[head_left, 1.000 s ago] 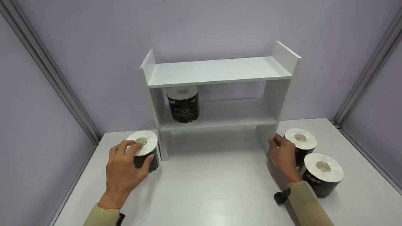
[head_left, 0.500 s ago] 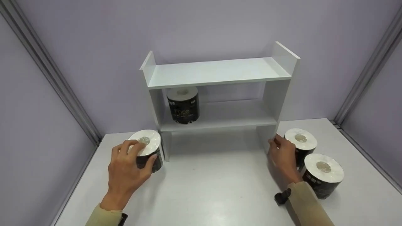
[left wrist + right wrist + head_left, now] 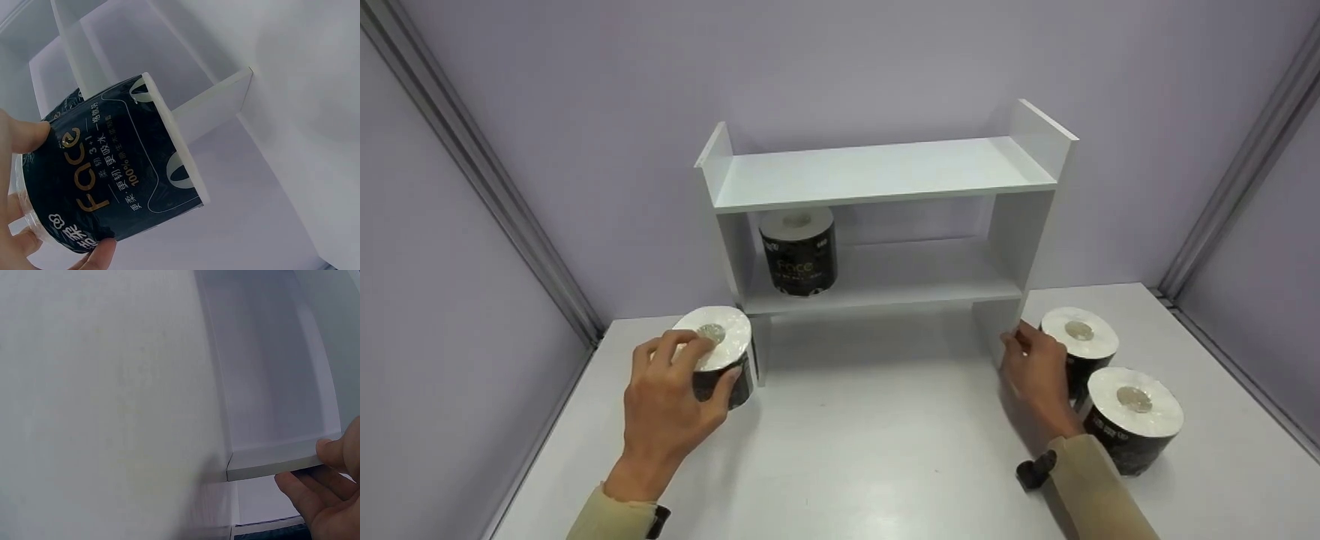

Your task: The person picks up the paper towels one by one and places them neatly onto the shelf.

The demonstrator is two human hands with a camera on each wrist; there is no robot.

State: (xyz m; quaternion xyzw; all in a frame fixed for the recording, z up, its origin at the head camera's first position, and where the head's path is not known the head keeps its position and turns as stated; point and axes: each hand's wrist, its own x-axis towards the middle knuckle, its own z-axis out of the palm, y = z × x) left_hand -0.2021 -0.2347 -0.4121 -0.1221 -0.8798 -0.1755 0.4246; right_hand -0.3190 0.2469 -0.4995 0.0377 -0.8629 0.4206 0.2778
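My left hand (image 3: pixel 664 394) grips a toilet roll (image 3: pixel 733 335) with white ends and a black printed wrapper. Fingers lie over its top and the thumb against its side. Up close in the left wrist view, the roll's wrapper (image 3: pixel 112 163) reads "Face". The roll overlaps the left leg of a white shelf unit (image 3: pixel 885 172) in the head view. On the other side, my right hand (image 3: pixel 1037 379) pinches the unit's lower right side panel (image 3: pixel 273 462) between thumb and fingers. A second roll (image 3: pixel 801 259) stands upright at the left of the middle shelf.
Two more wrapped rolls, a rear one (image 3: pixel 1080 334) and a nearer one (image 3: pixel 1134 405), stand on the white table (image 3: pixel 855 450) just right of my right hand. A pale wall (image 3: pixel 870 67) rises close behind the unit, with side panels left and right.
My left hand and its roll have moved a little to the right and slightly up in the head view, closer to the unit's left leg. The right hand keeps its place on the panel.
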